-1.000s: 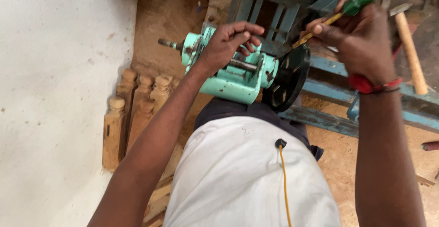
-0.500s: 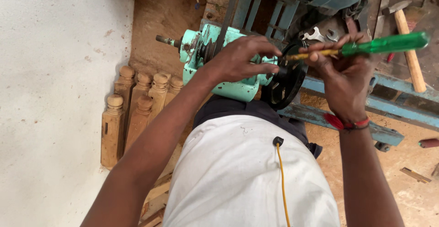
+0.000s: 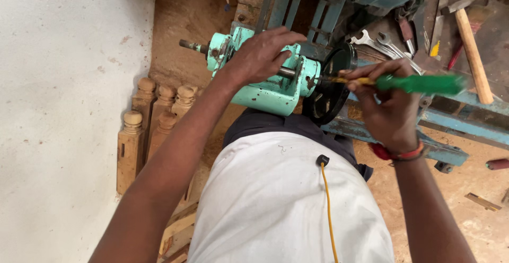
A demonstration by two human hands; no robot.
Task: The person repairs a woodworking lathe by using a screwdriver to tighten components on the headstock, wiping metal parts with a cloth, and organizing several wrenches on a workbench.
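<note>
Head view, looking down over the person's white shirt point(image 3: 275, 204).

Left hand point(image 3: 262, 56): lies palm-down over the top of the turquoise cast-metal machine head point(image 3: 270, 91), fingers spread and curled over the casting and its steel shaft point(image 3: 286, 73). Grip is loose, part open, more a steadying hold than a clamp. Shaft end w/ dark tip point(image 3: 191, 45) sticks out on the far side of the casting, past the wrist.

Right hand point(image 3: 389, 109): closed round a screwdriver point(image 3: 419, 84), green handle pointing away to the right, yellowish shank running left btwn thumb and fingers. Tip sits at the joint btwn the casting and the black round pulley disc point(image 3: 331, 91); exact contact pt cannot be made out. Red band point(image 3: 397, 153) on the wrist.

Machine head posn: in front of the person's waist, resting against the blue metal frame point(image 3: 456, 122), disc on its right end, touching or just beside the frame rail.

Surroundings: on the table beyond the right hand lie open-ended spanners point(image 3: 379, 43) and a hammer w/ wooden handle point(image 3: 472, 51), well apart from both hands. Turned wooden balusters point(image 3: 154, 125) stand in a group on the floor, left of the person, against the pale wall point(image 3: 63, 109). Yellow cable point(image 3: 328, 215) hangs down the shirt. Floor under the frame covered w/ sawdust point(image 3: 466, 183).
</note>
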